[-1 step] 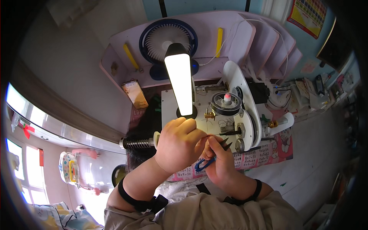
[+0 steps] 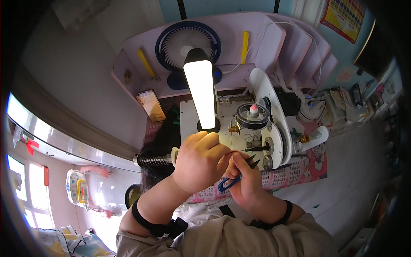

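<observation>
The white winding machine (image 2: 279,118) is set on a pink printed mat (image 2: 295,173). Near it, the left hand (image 2: 201,160) is bent, its fingertips pressed together; what is pinched there is too small to tell. Inside the right hand (image 2: 247,182), blue snips (image 2: 235,181) are gripped, with their pointy blades sticking out. The machine's thin black spindle (image 2: 257,148) is pointed toward the hands.

A pink mat (image 2: 280,182) at centre frame carries a white machine (image 2: 227,115); the shelf (image 2: 239,76) at upper centre carries a fan (image 2: 180,45).
</observation>
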